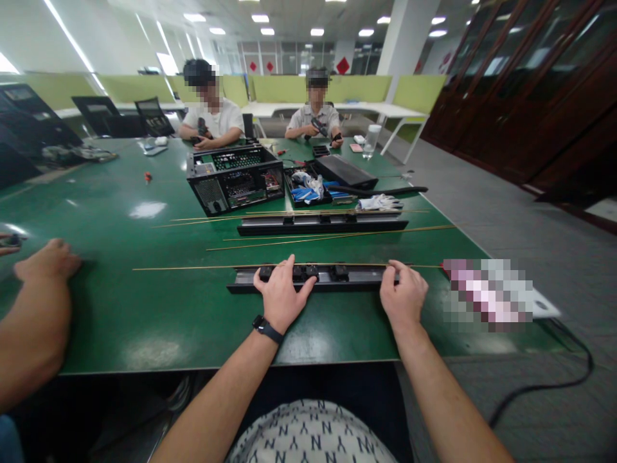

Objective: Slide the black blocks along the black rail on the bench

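In front of me on the green table lies a dark rail-like tray (366,287) with several small black blocks (339,272) in its channel. My left hand (282,288) rests over the tray, fingers spread, its thumb and outer fingers touching blocks. A long thin brass-coloured rod (183,268) runs along the tray's far side, past both ends. At the tray's right end, my right hand (405,292) is closed, thumb and index finger pinched at the rod. The exact contact under both hands is partly hidden.
Beyond lie a second tray (308,227) and more thin rods (270,244). Farther back are an open computer case (236,180), gloves (378,202) and a bottle (371,141). A co-worker's arm (38,308) reaches in from the left; two people sit opposite. A blurred-out item (486,292) lies right.
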The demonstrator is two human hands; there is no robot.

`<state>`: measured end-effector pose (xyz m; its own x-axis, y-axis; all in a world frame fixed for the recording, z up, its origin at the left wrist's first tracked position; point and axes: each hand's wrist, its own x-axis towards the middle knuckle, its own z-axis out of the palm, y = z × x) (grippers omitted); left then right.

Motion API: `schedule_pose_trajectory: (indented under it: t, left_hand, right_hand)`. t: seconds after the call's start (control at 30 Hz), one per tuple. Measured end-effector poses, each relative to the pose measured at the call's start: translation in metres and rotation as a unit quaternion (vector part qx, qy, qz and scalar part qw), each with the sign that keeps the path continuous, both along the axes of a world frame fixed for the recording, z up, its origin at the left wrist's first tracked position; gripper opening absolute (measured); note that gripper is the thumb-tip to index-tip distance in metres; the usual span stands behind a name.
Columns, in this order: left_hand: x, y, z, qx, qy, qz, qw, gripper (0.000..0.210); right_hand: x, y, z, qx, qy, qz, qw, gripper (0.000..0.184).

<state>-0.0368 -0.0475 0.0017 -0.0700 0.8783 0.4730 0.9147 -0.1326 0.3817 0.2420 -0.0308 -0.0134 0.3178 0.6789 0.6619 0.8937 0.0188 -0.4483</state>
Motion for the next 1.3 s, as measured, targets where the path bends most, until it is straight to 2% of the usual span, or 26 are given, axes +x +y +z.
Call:
schedule_pose_trajectory:
  t: [0.57,1.3]
  left_hand:
    - [0.000,0.001,-0.003,0.013,0.007,-0.001,1.000,0.068]
    - [0.000,0.002,-0.004,0.020,-0.001,-0.006,1.000,0.069]
  right_hand:
    - [-0.016,-0.004,0.002,0.028,-0.057,0.123,0.990,0.031]
    - [-0.020,-0.005,0.003,0.032,-0.048,0.163,0.985,0.030]
